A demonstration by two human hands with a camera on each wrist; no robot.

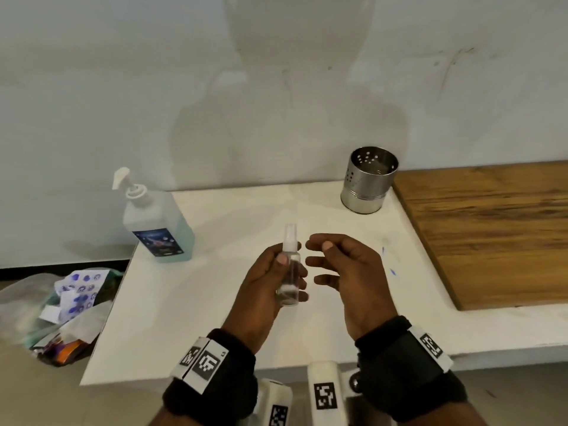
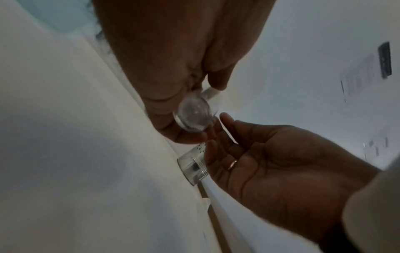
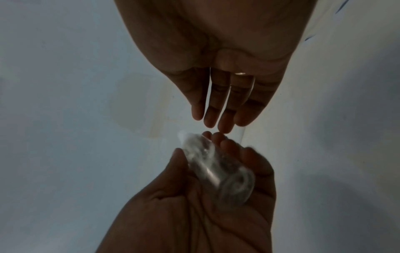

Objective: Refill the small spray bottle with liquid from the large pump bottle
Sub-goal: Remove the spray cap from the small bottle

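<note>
My left hand (image 1: 273,278) grips a small clear spray bottle (image 1: 289,265) upright above the white counter (image 1: 190,302), thumb on its front, fingers wrapped behind. Its white cap is on. The bottle's round base (image 2: 192,114) faces the left wrist camera, and it shows blurred in the right wrist view (image 3: 216,164). My right hand (image 1: 338,265) hovers just right of the bottle with fingers loosely spread, holding nothing, fingertips (image 3: 207,121) close to the left hand's. The large pump bottle (image 1: 156,222), with pale blue liquid and a white pump, stands at the counter's back left corner.
A perforated steel cup (image 1: 367,179) stands at the back right of the counter, next to a wooden board (image 1: 491,229). A bag of packets and papers (image 1: 64,312) lies on the floor to the left. A white wall runs behind.
</note>
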